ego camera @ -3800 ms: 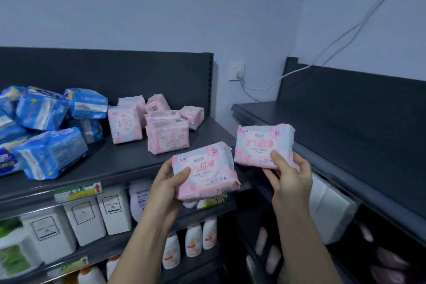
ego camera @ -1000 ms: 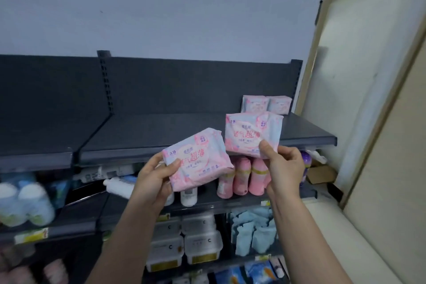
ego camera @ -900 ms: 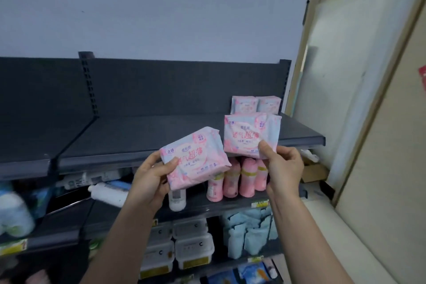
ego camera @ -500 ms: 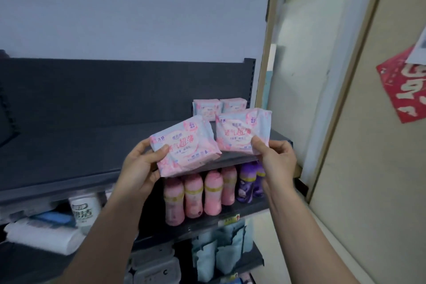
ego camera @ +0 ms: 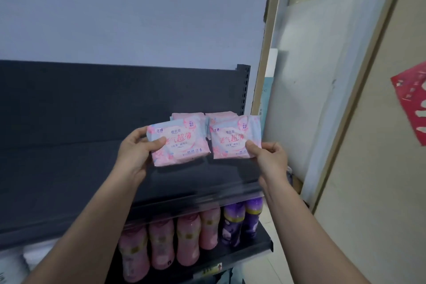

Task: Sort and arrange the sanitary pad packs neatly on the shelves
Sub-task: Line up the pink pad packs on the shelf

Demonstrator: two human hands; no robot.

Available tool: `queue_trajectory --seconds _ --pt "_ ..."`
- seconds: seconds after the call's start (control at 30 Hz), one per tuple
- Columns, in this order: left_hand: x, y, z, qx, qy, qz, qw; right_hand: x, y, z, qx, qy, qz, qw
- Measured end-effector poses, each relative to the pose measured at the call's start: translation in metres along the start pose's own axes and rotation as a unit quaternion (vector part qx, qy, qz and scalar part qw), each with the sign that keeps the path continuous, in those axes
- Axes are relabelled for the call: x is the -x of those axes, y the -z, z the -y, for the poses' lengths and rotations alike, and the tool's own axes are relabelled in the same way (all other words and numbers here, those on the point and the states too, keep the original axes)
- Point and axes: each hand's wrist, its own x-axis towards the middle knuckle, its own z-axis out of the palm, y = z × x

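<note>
A person's left hand (ego camera: 136,152) and right hand (ego camera: 269,157) each grip a pink pack (ego camera: 178,143) (ego camera: 235,139) above the shelf (ego camera: 92,168)

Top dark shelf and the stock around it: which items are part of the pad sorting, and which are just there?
Job:
- pink plastic pad pack in left hand
- pink plastic pad pack in right hand
- two pink packs standing at back
- dark metal top shelf

Not job:
- pink bottles
- purple bottles
- red paper cutting
</note>
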Motion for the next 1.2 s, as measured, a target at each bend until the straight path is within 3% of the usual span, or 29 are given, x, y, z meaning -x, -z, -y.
queue_trajectory --seconds 0.27,0.4,0.6,0.73,0.93,1.2 --pt "-0.054 -0.036 0.041 -0.105 -0.007 -0.057 0.993 -0.073 -0.008 -0.018 0.065 -0.059 0.066 0.994" --pt "-0.072 -0.05 0.06 -0.146 -0.03 -0.077 0.986 -0.104 -0.011 -0.022 0.126 -0.034 0.106 0.986" --pt "-0.088 -0.057 0.07 -0.322 -0.075 -0.098 0.939 -0.138 -0.016 -0.022 0.33 0.06 0.228 0.914" --pt "-0.095 -0.062 0.072 -0.422 -0.103 -0.095 0.896 -0.147 -0.023 -0.02 0.38 0.155 0.288 0.865" --pt "-0.103 -0.067 0.073 -0.514 -0.156 -0.111 0.836 -0.164 -0.036 -0.031 0.443 0.237 0.275 0.82" --pt "-0.114 -0.072 0.079 -0.543 -0.167 -0.128 0.813 -0.178 -0.045 -0.035 0.481 0.283 0.253 0.791"
